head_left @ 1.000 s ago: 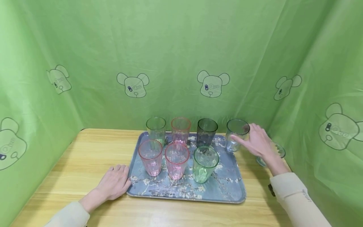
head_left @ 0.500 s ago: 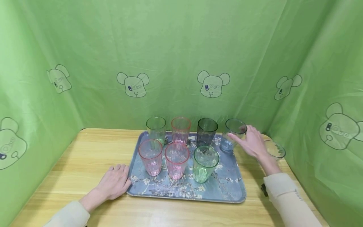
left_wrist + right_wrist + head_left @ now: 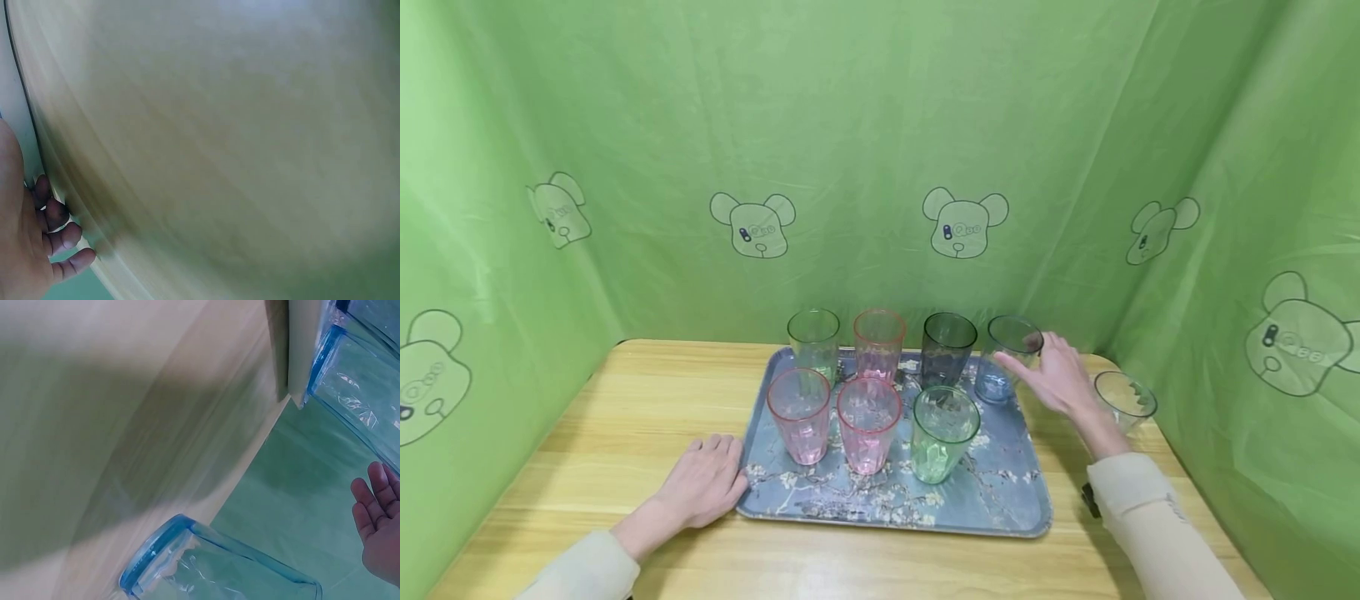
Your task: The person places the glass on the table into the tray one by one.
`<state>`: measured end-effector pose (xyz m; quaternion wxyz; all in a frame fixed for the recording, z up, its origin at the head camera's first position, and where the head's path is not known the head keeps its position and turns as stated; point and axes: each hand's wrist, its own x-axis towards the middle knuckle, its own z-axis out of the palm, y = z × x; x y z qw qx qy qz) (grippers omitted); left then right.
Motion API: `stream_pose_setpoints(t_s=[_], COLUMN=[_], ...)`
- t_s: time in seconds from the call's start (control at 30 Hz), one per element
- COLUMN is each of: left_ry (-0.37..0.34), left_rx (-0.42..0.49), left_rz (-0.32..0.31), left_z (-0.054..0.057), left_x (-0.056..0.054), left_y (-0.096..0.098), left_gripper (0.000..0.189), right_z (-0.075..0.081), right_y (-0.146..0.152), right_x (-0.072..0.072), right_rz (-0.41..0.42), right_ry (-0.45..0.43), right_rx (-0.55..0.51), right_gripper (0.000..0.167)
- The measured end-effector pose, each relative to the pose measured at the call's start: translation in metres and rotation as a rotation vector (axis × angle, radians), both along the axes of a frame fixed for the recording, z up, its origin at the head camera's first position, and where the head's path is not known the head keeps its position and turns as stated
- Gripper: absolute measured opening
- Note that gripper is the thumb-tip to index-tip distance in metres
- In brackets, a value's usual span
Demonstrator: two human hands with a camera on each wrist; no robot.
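My right hand (image 3: 1062, 377) holds a clear blue drinking glass (image 3: 995, 385) near its rim, thumb in front and fingers on the far side. The glass stands at the back right corner of a blue blossom-patterned tray (image 3: 1000, 508), beside a dark grey glass (image 3: 946, 354). In the right wrist view, the fingers (image 3: 378, 497) lie along the upper part of the blue glass (image 3: 359, 394). My left hand (image 3: 703, 483) rests on the table against the tray's left edge, its fingers loosely bent and holding nothing.
Also on the tray are a green glass (image 3: 812, 350) and a pink glass (image 3: 878, 346) behind, with two pink glasses (image 3: 805, 437) and a green glass (image 3: 932, 454) in front. Another blue glass (image 3: 231, 562) stands right of the tray. Green curtains (image 3: 880, 125) surround the wooden table (image 3: 602, 425).
My right hand has moved left with the blue glass, bringing it closer to the dark grey glass. The blue glass outside the tray shows more plainly. The left hand has stayed put.
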<state>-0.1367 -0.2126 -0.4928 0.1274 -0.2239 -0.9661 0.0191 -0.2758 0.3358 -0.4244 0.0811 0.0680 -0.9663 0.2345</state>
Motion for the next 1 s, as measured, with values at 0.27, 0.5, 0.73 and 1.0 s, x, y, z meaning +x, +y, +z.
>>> stream_pose_setpoints(t_s=[0.27, 0.5, 0.73, 1.0], left_ry=[0.001, -0.008, -0.022, -0.038], left_rx=[-0.002, -0.004, -0.001, -0.008], left_rz=[-0.005, -0.003, 0.003, 0.009], left_z=[-0.0007, 0.0012, 0.0015, 0.0033], left_x=[-0.0004, -0.0004, 0.0002, 0.0011], left_y=[-0.0004, -0.0004, -0.0009, -0.0007], left_gripper=[0.019, 0.018, 0.019, 0.019], right_z=[-0.0058, -0.0066, -0.0066, -0.0027], right_y=[-0.0026, -0.0042, -0.0038, -0.0042], right_x=[-0.0031, -0.0040, -0.0025, 0.0012], right_rz=[-0.005, -0.005, -0.010, -0.026], right_ry=[-0.008, -0.011, -0.017, -0.050], right_rx=[0.016, 0.026, 0.027, 0.070], right_gripper=[0.095, 0.095, 0.096, 0.112])
